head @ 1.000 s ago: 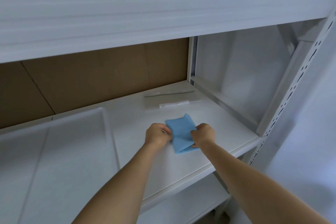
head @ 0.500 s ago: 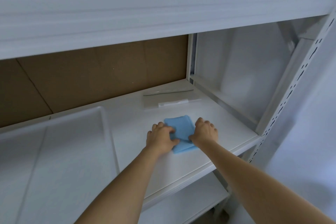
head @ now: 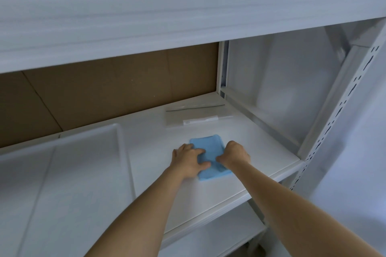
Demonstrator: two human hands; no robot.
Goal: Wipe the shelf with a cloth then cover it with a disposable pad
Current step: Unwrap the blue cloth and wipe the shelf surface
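Left hand (head: pixel 189 161): fingers spread flat, pressing the folded blue cloth (head: pixel 210 153). Right hand (head: pixel 235 155): fingers curled over the cloth's right edge, gripping it. Cloth: between both hands, flat on the white shelf (head: pixel 257 152). Beyond the hands: clear packet (head: pixel 196 116), likely the pad. Advice: press evenly, overlap strokes toward the back.

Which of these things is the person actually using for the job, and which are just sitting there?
In use: blue cloth, shelf, left hand, right hand. The clear packet at the back may hold the pad.

Lying about: white tray, cardboard backing.
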